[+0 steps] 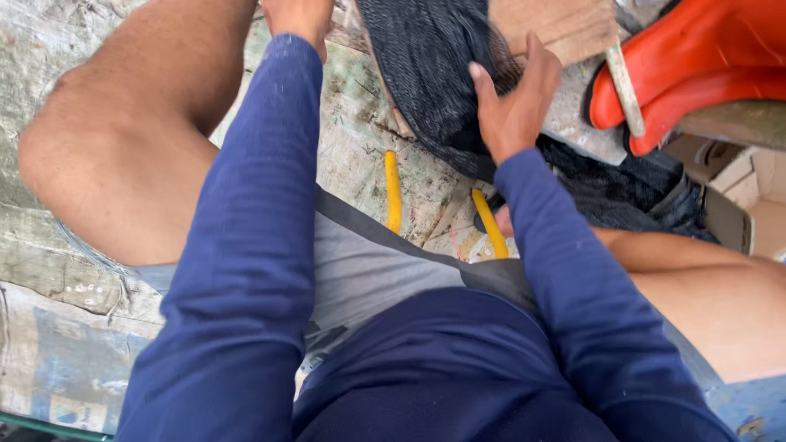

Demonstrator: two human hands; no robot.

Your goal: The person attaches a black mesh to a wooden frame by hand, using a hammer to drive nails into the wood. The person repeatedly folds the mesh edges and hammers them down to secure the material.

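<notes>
The right hand (514,102) rests palm-down on a bundle of black mesh netting (434,74), with the fingers slightly spread and curled onto the fabric; the index finger and thumb extend upward along the mesh while the remaining fingers press into its right edge. The grip is a loose flat hold, not a tight pinch. The netting lies directly under and to the left of this hand, draped over a weathered wooden board (565,24) at the top of the view, and continues downward to the right behind the forearm as a darker heap. The left hand (299,20) is at the top edge of the view, largely cut off by the frame; how far its fingers are open, and whether they hold anything, cannot be told. It sits just left of the netting's upper edge. Both arms wear long dark blue sleeves. Between the arms, two yellow handles (393,192) lie on the worn, stained ground sheet (49,270), below the netting and apart from both hands. An orange rubber boot (696,57) stands at the upper right, beside the board. A cardboard box (757,200) is at the right edge
</notes>
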